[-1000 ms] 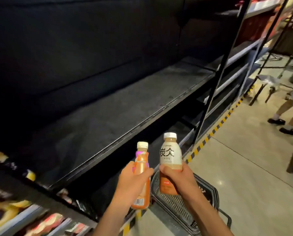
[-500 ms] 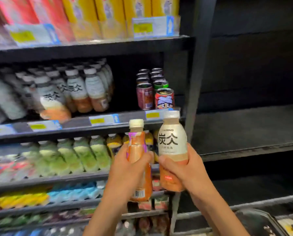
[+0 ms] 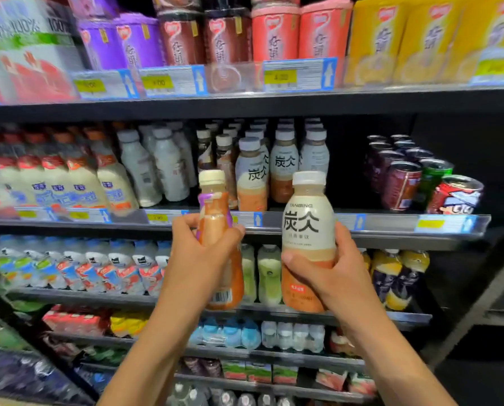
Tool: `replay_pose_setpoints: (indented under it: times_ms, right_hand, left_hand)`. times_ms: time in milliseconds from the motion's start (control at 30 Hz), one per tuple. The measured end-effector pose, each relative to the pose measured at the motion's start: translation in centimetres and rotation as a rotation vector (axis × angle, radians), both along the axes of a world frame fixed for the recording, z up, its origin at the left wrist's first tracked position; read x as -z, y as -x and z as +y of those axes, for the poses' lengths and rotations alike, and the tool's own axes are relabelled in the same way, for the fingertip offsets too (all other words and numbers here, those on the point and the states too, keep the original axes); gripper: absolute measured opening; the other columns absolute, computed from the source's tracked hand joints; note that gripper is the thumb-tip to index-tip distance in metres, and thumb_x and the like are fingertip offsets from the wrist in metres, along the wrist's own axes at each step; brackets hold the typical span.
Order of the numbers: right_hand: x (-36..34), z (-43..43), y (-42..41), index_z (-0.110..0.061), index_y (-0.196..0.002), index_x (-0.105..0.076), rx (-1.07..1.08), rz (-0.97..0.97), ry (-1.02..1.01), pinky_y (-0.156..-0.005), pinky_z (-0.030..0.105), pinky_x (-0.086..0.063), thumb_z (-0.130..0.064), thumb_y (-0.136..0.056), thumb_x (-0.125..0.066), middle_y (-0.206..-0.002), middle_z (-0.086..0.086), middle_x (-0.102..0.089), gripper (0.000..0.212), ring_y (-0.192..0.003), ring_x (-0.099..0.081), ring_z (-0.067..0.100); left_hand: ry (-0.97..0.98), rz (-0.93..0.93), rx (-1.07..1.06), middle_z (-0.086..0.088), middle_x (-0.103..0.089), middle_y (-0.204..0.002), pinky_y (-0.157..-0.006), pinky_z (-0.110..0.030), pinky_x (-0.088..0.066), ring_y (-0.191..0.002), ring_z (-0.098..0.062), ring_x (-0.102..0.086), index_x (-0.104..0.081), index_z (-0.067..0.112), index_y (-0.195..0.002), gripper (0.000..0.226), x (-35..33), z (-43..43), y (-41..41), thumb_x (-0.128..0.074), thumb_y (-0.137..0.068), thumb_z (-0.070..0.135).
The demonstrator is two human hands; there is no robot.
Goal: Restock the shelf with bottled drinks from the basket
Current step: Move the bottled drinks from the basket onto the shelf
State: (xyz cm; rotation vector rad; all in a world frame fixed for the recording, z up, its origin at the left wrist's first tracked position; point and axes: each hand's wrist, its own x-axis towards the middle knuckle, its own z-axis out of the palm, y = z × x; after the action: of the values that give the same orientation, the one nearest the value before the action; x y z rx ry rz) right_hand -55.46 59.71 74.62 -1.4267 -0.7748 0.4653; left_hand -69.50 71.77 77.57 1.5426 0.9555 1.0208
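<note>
My left hand (image 3: 199, 259) grips a slim orange bottle (image 3: 215, 212) with a cream cap and a purple label edge. My right hand (image 3: 333, 276) holds a stout bottle (image 3: 308, 230) with a white cap, a cream label with black characters and an orange base. I hold both upright in front of the stocked shelf (image 3: 303, 222). On that shelf, just behind them, stands a row of matching white-capped bottles (image 3: 284, 165). The basket is out of view.
Several cans (image 3: 403, 183) stand at the right end of the same shelf. Boxed drinks (image 3: 274, 33) fill the shelf above. Green and yellow bottles (image 3: 270, 273) sit on the shelf below. A dark bare shelf bay lies at the far right.
My view has swung left from the dark bare bay and the basket on the floor to the stocked shelves. Both hands have risen with their bottles and kept their grip.
</note>
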Motion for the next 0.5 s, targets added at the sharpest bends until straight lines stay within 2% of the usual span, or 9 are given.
replay_pose_setpoints:
  times_ms: [133, 267, 367, 500]
  right_hand:
    - [-1.7, 3.4, -1.6, -0.035, -0.115, -0.055, 0.054, -0.061, -0.010, -0.071, 0.029, -0.058, -0.028, -0.071, -0.086, -0.100, -0.007, -0.071, 0.054, -0.086, -0.070, 0.007]
    - [-3.1, 6.9, -4.1, -0.027, -0.122, -0.054, 0.119, -0.128, -0.032, -0.064, 0.018, -0.054, -0.029, -0.074, -0.085, -0.105, -0.008, -0.069, 0.057, -0.086, -0.069, 0.002]
    - [-3.5, 9.3, -6.0, -0.029, -0.111, -0.056, 0.162, -0.147, -0.021, -0.075, 0.030, -0.056, -0.029, -0.074, -0.084, -0.106, -0.005, -0.069, 0.046, -0.090, -0.069, 0.009]
    - [-3.5, 11.4, -7.7, -0.032, -0.100, -0.056, 0.169, -0.153, -0.001, -0.076, 0.036, -0.057, -0.036, -0.067, -0.083, -0.102, -0.005, -0.070, 0.042, -0.091, -0.069, 0.013]
  left_hand:
    - [0.001, -0.015, 0.014, 0.003, -0.062, -0.096, -0.068, -0.033, -0.047, -0.081, -0.012, -0.063, -0.047, 0.026, -0.109, 0.040, -1.5, 4.8, -0.7, -0.070, -0.084, 0.048]
    - [0.033, -0.083, 0.008, 0.004, -0.057, -0.092, -0.064, -0.032, -0.048, -0.074, -0.010, -0.057, -0.044, 0.022, -0.106, 0.027, -2.4, 8.3, -2.2, -0.054, -0.093, 0.044]
    - [0.010, -0.067, -0.006, 0.007, -0.053, -0.086, -0.071, -0.039, -0.049, -0.073, -0.012, -0.054, -0.044, 0.025, -0.097, 0.018, -2.6, 11.1, -3.2, -0.051, -0.091, 0.041]
    - [-0.016, -0.036, 0.021, 0.005, -0.047, -0.080, -0.054, -0.033, -0.037, -0.067, -0.016, -0.047, -0.044, 0.025, -0.088, 0.016, -2.7, 14.4, -4.6, -0.046, -0.091, 0.041]
